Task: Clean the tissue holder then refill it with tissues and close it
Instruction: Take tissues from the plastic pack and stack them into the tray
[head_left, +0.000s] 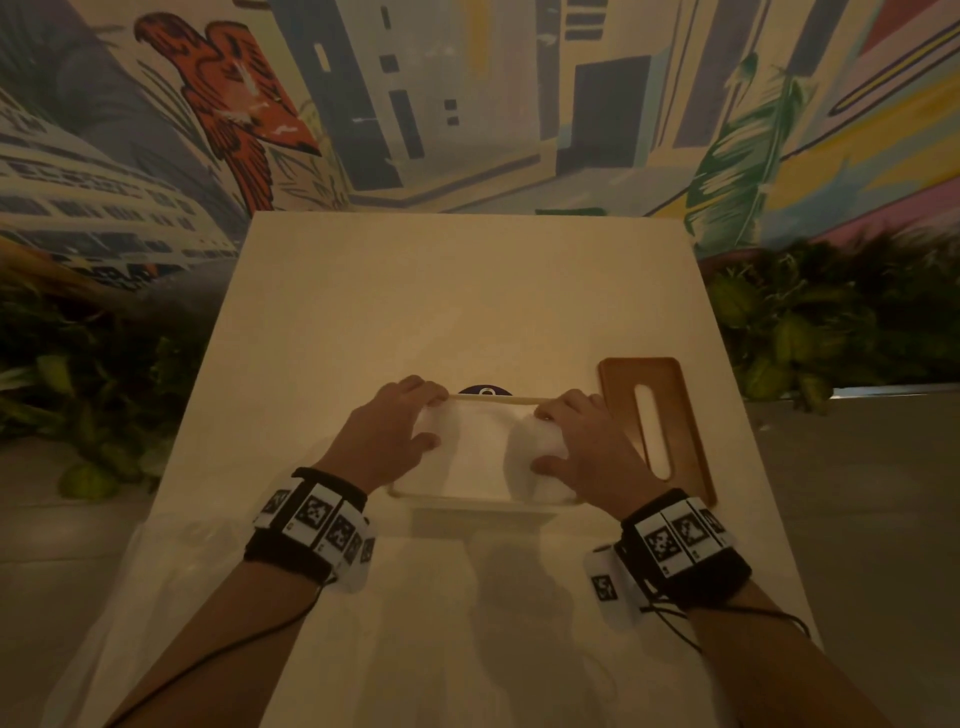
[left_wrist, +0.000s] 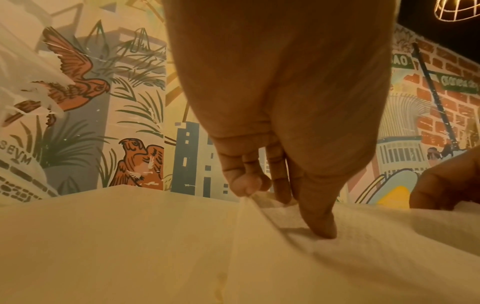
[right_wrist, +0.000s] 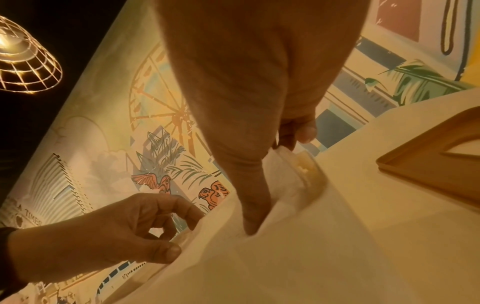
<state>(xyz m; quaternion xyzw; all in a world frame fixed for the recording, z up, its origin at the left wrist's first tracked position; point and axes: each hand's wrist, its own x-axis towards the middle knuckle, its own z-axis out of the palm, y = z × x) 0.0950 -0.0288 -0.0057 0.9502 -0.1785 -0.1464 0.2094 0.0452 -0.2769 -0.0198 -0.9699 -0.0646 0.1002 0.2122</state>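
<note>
A white stack of tissues (head_left: 478, 452) lies in the pale, open tissue holder (head_left: 467, 501) on the table's near middle. My left hand (head_left: 410, 421) grips the stack's left end, fingers curled over the far edge and thumb on top. My right hand (head_left: 563, 431) grips the right end the same way, and the tissue bulges there. In the left wrist view the left hand (left_wrist: 280, 195) pushes its thumb into the tissues (left_wrist: 363, 246). In the right wrist view the right hand (right_wrist: 272, 185) presses tissue beside the holder's rim (right_wrist: 311, 170). The wooden slotted lid (head_left: 675, 415) lies flat to the right, off the holder.
A dark round object (head_left: 484, 391) sits just behind the holder. A clear plastic bag (head_left: 171, 597) hangs over the table's near left edge. Leafy plants (head_left: 831, 322) flank the table on both sides, and a painted wall stands behind it.
</note>
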